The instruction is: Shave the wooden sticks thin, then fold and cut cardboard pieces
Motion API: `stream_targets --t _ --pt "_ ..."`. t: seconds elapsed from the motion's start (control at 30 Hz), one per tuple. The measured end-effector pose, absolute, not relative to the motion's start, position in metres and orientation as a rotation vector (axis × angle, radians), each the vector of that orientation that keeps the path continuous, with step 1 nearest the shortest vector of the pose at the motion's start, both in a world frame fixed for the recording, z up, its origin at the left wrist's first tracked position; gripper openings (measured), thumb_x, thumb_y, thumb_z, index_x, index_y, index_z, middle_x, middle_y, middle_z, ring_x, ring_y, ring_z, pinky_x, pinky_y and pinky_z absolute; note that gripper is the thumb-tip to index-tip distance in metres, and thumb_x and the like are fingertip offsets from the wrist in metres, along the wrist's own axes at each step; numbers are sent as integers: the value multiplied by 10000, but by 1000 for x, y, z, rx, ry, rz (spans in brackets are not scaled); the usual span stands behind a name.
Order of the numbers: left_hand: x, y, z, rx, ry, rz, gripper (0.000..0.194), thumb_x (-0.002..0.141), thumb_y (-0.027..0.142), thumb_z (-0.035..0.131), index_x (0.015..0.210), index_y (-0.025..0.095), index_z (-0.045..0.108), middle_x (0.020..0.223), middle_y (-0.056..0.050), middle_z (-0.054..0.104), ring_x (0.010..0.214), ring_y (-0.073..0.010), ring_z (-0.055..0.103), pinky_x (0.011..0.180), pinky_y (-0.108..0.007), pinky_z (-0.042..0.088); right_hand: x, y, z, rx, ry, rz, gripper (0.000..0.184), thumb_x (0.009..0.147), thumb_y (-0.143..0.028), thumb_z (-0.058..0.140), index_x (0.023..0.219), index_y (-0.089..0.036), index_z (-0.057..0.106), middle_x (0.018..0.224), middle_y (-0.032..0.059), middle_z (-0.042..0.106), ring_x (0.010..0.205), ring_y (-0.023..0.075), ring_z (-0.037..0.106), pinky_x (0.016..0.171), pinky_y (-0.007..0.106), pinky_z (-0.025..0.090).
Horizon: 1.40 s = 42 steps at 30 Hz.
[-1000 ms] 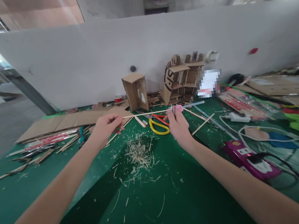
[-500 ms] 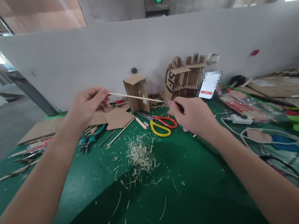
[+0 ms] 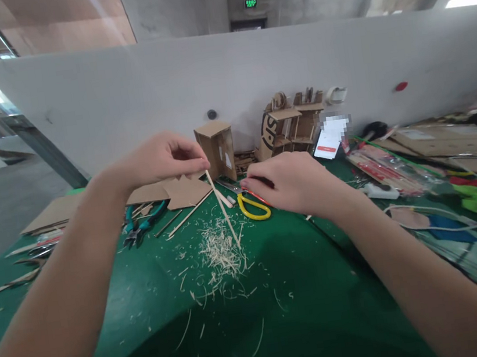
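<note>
My left hand (image 3: 174, 159) pinches the top end of a thin wooden stick (image 3: 224, 209). The stick slants down and to the right, with its lower end at a heap of pale wood shavings (image 3: 220, 250). To the right, my right hand (image 3: 285, 181) is closed, thumb against curled fingers, apart from the stick. What it holds, if anything, is hidden. Just below and left of that hand lie scissors (image 3: 253, 207) with one yellow and one red handle, partly covered by the hand.
A small cardboard box (image 3: 216, 146) and a cardboard shelf model (image 3: 284, 123) stand by the white partition. A lit phone (image 3: 330, 138) leans to their right. Pliers (image 3: 139, 226) and cardboard pieces (image 3: 185, 192) lie left; white cables (image 3: 434, 229) and bagged sticks (image 3: 381, 165) lie right.
The stick has swung from nearly level between both hands to slanting downward from my left hand. My right hand has let go of its end and shifted left; my left hand has moved right.
</note>
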<state>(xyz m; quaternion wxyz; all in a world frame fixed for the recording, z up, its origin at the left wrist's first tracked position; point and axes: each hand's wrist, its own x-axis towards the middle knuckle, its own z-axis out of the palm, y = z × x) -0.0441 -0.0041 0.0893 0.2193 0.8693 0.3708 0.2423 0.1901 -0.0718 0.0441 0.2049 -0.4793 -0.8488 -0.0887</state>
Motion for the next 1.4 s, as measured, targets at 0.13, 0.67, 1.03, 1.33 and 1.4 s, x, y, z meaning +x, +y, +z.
stream_targets --t 0.13,0.67,1.03,1.33,1.4 --pt "-32 -8 102 2537 1031 500 207 738 374 626 709 193 723 617 -22 606 563 -127 522 505 -234 335 174 -64 46 -1296 -2332 -364 375 921 -455 399 689 -217 573 602 12 555 564 134 466 570 296 200" --pt "-15 -16 95 2787 866 288 231 814 281 508 698 204 694 625 -10 594 582 -144 522 568 -266 322 171 -61 26 -1377 -2270 -602 454 958 -480 293 829 -232 651 680 43 643 584 144 515 554 301 198" --pt "-15 -21 87 2852 859 349 285 866 316 457 735 177 668 631 -6 582 578 -117 486 558 -248 313 171 -65 21 -1421 -2260 -683 525 970 -493 241 802 -221 657 671 44 650 572 134 524 536 286 197" --pt "-19 -24 83 2828 972 324 335 903 337 393 865 162 676 706 -14 624 608 -107 510 574 -234 340 174 -64 -2 -1456 -2382 -727 501 981 -456 235 852 -206 650 651 31 653 541 132 526 541 288 177" --pt "-19 -25 80 2800 951 354 329 906 335 390 875 171 673 779 -23 653 653 -114 540 595 -234 359 173 -63 -2 -1471 -2285 -730 541 987 -458 189 828 -199 637 675 34 658 549 126 525 539 285 163"
